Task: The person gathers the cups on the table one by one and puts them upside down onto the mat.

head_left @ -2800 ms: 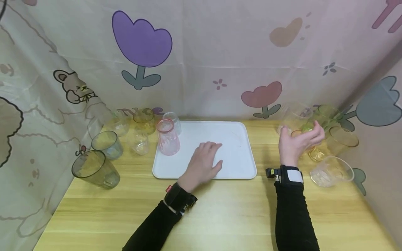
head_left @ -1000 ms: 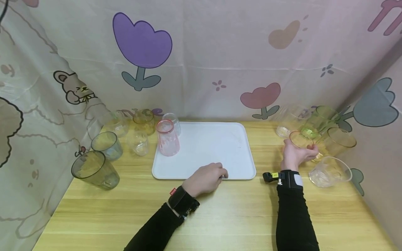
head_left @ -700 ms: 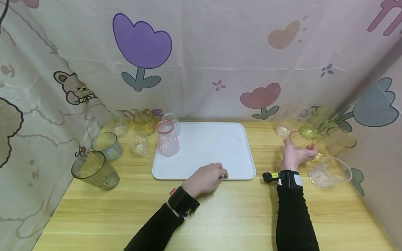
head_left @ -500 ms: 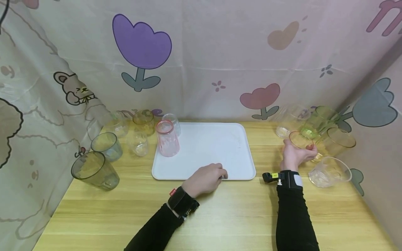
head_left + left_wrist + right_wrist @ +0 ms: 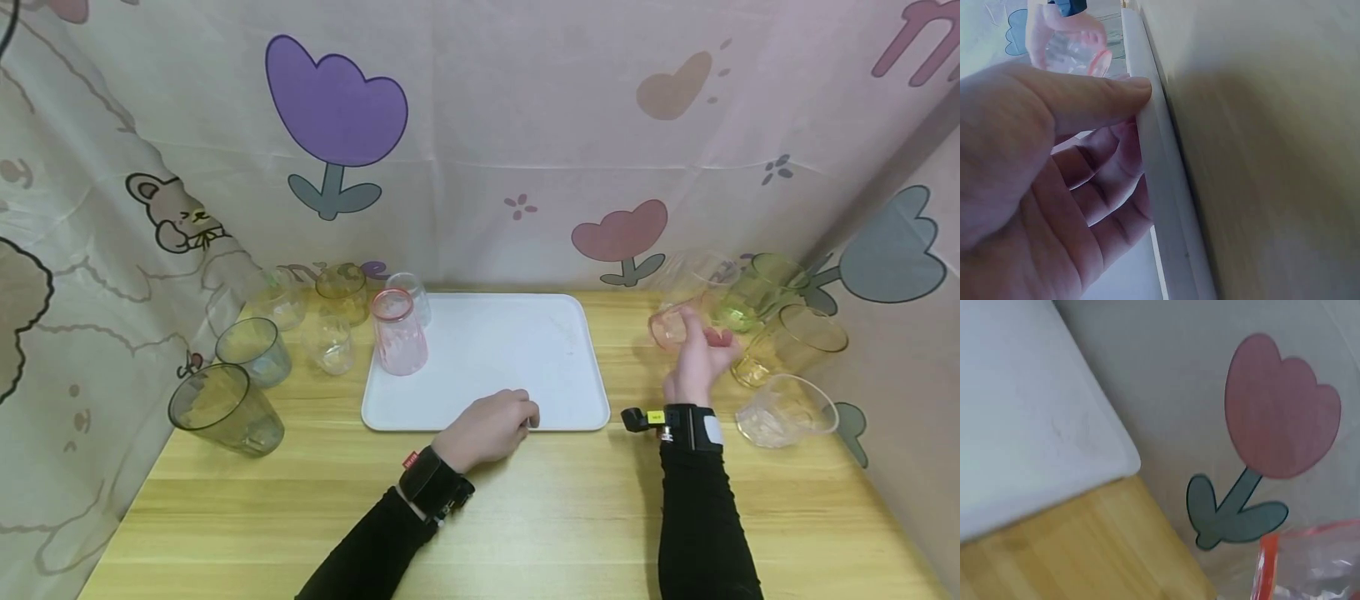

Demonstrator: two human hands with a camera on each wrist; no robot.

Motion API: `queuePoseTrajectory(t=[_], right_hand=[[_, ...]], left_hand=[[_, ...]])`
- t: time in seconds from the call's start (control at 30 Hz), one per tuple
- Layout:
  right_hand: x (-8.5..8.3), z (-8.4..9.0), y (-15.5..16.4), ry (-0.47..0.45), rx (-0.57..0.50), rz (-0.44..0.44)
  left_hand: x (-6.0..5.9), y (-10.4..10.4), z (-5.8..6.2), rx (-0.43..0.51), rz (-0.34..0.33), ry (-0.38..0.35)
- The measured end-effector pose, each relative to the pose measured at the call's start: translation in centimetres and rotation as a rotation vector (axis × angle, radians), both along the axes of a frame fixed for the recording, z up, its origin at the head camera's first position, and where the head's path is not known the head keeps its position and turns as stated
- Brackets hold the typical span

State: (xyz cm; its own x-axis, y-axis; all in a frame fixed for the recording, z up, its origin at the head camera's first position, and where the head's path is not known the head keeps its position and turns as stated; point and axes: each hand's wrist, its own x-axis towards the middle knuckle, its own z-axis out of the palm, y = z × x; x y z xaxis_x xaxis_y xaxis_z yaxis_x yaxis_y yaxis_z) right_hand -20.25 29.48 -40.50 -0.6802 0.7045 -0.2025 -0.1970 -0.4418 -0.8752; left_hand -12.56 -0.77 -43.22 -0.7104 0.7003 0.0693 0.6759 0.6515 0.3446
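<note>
Nearest the viewer, two black sleeves reach over the wooden table (image 5: 525,517), each wrist strapped with a small device; the left strap carries a red tag and the right a yellow sticker, both too small to read. The left hand (image 5: 487,429) rests at the near edge of the white tray (image 5: 487,350) — fingers curled, and in the left wrist view the thumb (image 5: 1079,100) presses on the tray's rim (image 5: 1160,187) with the fingers tucked on the other side of it, so the hand pinches that edge. To the right, just beyond the tray's far right corner, the right hand (image 5: 697,358) grips an orange-rimmed clear cup (image 5: 670,325), lifted and tipped on its side with its mouth toward the tray; fingers wrap its body. The right wrist view shows only a strip of its red-orange rim (image 5: 1269,562) beside the tray corner (image 5: 1054,437). Near that hand lie a clear faceted cup (image 5: 783,410), an amber cup (image 5: 795,342) and a green cup (image 5: 761,287), all tilted against the curtain. On the tray's far left corner stands a pink cup (image 5: 397,329) upside down. Left of the tray are a grey tumbler (image 5: 221,410), a bluish cup (image 5: 253,350), a small clear cup (image 5: 330,343) and a yellow cup (image 5: 341,292). Behind them, the printed curtain (image 5: 525,125) shows tulips, a rabbit and purple lettering — partly hidden, it seems to read "mice".
</note>
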Motion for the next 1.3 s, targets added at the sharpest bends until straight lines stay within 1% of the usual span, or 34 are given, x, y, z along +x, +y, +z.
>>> queuePoseTrajectory(t=[0.13, 0.3, 0.37, 0.43, 0.53, 0.6, 0.67, 0.77, 0.87, 0.97, 1.1, 1.2, 1.3], right_hand=[[0.1, 0.9, -1.3, 0.077, -0.050, 0.060], [0.5, 1.7, -3.2, 0.162, -0.062, 0.227], [0.6, 2.0, -4.0, 0.183, -0.052, 0.288], [0.7, 2.1, -4.8, 0.200, -0.025, 0.323], [0.9, 2.3, -6.0, 0.200, 0.021, 0.394], [1.2, 2.4, -6.7, 0.193, 0.048, 0.466], [1.4, 2.5, -7.3, 0.183, 0.095, 0.553], [1.8, 2.5, -8.1, 0.169, 0.177, 0.680], [2.0, 2.4, -9.1, 0.171, 0.233, 0.771], [2.2, 2.2, -10.1, 0.191, 0.238, 0.849], [2.4, 1.9, -11.2, 0.211, 0.228, 0.951], [2.6, 1.7, -11.9, 0.205, 0.220, 1.007], [2.7, 1.6, -12.5, 0.196, 0.203, 1.053]], left_hand=[[-0.1, -0.1, 0.0, 0.005, 0.001, 0.005], [-0.3, -0.3, 0.1, 0.008, 0.007, -0.010], [-0.4, -0.3, 0.2, 0.014, 0.014, -0.018], [-0.4, -0.5, 0.4, 0.025, 0.027, -0.025], [-0.6, -0.7, 0.8, 0.057, 0.068, -0.017], [-0.7, -0.9, 1.1, 0.092, 0.103, 0.012], [-0.9, -1.0, 1.3, 0.145, 0.143, 0.055], [-1.2, -1.1, 1.5, 0.257, 0.189, 0.138], [-1.4, -1.1, 1.5, 0.379, 0.225, 0.216], [-1.5, -1.1, 1.6, 0.492, 0.251, 0.279], [-1.5, -1.0, 1.7, 0.629, 0.267, 0.340], [-1.6, -0.9, 1.7, 0.694, 0.271, 0.391], [-1.7, -0.9, 1.7, 0.727, 0.271, 0.449]])
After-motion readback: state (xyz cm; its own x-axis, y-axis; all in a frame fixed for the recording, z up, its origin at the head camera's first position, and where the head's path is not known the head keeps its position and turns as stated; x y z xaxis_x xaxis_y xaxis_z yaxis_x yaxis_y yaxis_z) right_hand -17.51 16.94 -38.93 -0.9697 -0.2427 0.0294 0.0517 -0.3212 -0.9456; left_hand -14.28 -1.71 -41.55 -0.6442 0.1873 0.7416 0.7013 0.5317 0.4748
